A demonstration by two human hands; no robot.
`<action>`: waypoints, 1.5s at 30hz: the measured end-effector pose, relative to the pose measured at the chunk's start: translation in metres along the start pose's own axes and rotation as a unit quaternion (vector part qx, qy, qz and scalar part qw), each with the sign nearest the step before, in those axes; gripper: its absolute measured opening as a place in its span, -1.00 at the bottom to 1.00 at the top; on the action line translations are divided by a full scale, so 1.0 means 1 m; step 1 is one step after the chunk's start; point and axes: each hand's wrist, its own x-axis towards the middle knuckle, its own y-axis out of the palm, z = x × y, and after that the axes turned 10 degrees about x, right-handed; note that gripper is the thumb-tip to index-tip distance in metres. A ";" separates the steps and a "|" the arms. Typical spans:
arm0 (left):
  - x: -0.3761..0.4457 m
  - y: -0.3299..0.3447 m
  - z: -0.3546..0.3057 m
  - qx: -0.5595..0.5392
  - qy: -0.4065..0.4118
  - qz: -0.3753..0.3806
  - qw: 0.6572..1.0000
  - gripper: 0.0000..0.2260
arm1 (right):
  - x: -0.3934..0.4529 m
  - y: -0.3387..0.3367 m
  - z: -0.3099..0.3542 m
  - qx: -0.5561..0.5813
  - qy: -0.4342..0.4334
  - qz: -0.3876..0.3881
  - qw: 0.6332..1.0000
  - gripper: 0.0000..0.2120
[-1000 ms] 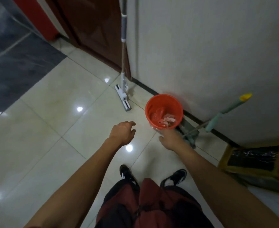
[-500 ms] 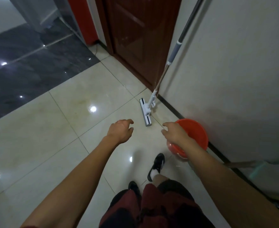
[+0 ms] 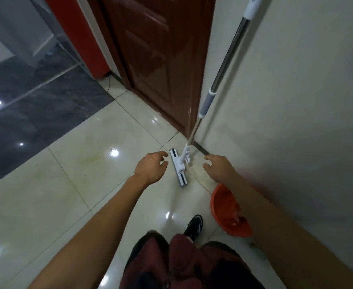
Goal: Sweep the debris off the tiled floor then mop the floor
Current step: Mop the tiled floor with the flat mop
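A flat mop (image 3: 179, 167) with a white head stands on the cream tiled floor (image 3: 71, 184), its metal handle (image 3: 226, 63) leaning against the white wall beside the door. My left hand (image 3: 150, 167) hovers just left of the mop head, fingers loosely curled, holding nothing. My right hand (image 3: 219, 166) reaches forward to the right of the mop head, fingers relaxed and empty. An orange bucket (image 3: 225, 211) with pink scraps inside sits by the wall under my right forearm, partly hidden by it.
A dark red door (image 3: 156, 59) is straight ahead, a white wall (image 3: 296, 101) on the right. Dark grey tiles (image 3: 36, 109) lie at the left. My black shoe (image 3: 195, 225) and red shorts (image 3: 184, 263) are at the bottom.
I have stepped forward toward the mop. My right hand has left the orange bucket, which now lies behind it by the wall. Both hands are nearer the mop head.
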 end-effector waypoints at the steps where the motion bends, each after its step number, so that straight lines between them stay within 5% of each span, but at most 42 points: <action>1: 0.012 -0.005 -0.005 -0.010 0.002 0.000 1.000 -0.67 | 0.008 -0.011 0.003 0.011 0.004 -0.007 1.000 -0.59; 13: 0.186 -0.060 -0.061 -0.091 0.065 0.022 0.993 -0.71 | 0.109 -0.103 0.044 0.130 0.045 -0.105 0.985 -0.57; 19: 0.273 -0.077 -0.088 -0.129 0.123 0.076 0.981 -0.64 | 0.164 -0.135 0.090 0.261 0.093 -0.186 0.943 -0.45; 24: 0.312 -0.074 -0.109 -0.130 0.202 0.138 0.961 -0.53 | 0.191 -0.150 0.118 0.296 0.075 -0.282 0.909 -0.79; 35: 0.297 -0.067 -0.112 -0.144 0.232 0.129 0.953 -0.75 | 0.171 -0.132 0.134 0.299 0.062 -0.307 0.901 -0.78; 45: 0.174 -0.048 -0.076 -0.164 0.162 0.046 0.972 -0.68 | 0.074 -0.082 0.133 0.237 -0.058 -0.209 0.947 -0.77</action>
